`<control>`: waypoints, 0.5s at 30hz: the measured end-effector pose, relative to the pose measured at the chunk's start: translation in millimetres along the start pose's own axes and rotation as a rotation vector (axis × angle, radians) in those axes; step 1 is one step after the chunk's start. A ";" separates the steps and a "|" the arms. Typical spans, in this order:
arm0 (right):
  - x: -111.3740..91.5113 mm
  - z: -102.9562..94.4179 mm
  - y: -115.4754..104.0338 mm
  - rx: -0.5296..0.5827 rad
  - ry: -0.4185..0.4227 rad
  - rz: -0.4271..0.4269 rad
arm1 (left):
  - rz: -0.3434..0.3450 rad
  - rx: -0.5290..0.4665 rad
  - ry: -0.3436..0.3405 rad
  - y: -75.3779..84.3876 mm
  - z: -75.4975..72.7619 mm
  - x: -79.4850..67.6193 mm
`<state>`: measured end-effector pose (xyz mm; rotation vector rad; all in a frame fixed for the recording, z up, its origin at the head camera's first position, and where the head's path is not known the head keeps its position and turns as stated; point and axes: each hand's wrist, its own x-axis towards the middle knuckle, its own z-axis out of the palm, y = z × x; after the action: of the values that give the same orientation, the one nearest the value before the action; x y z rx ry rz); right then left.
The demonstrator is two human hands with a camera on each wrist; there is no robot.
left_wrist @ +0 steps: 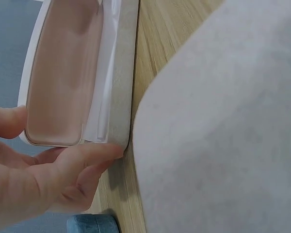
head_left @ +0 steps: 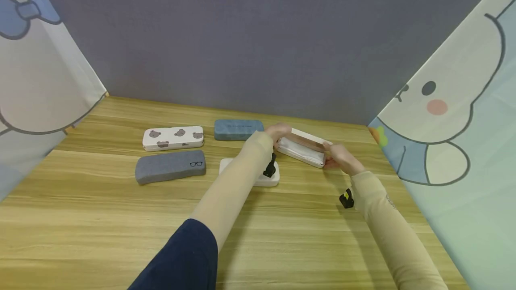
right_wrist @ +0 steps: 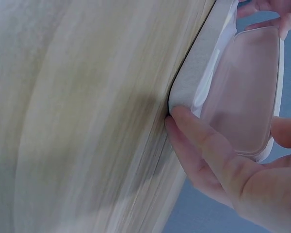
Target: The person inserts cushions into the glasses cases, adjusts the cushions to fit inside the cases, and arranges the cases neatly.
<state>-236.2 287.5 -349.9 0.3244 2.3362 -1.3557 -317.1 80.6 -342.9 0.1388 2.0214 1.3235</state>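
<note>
A white glasses case (head_left: 302,159) stands open on the table at the right, its lid raised to show a pinkish-brown lining (left_wrist: 63,73). White folded material (head_left: 300,148), perhaps cloth or a plastic sleeve, lies in its base. At the left end, my left hand (head_left: 278,131) grips the case; in the left wrist view the thumb is on the lid's rim and the fingers are against the base. My right hand (right_wrist: 237,172) holds the opposite end, thumb at the lid's edge and fingertips on the base's corner.
Left of the open case lie a blue case (head_left: 238,130), a white case with bear heads (head_left: 173,138) and a grey case with a glasses print (head_left: 171,167). Another white case (head_left: 267,181) is partly hidden under my left forearm. A grey partition (head_left: 242,44) rises behind the table.
</note>
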 end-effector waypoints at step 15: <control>-0.9 -1.8 2.8 -0.064 -0.041 -0.061 | 0.022 -0.045 -0.026 -2.2 -0.1 -4.7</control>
<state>-234.7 290.5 -350.8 0.2062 2.3670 -1.3001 -313.1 77.3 -342.4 0.1575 1.9717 1.3733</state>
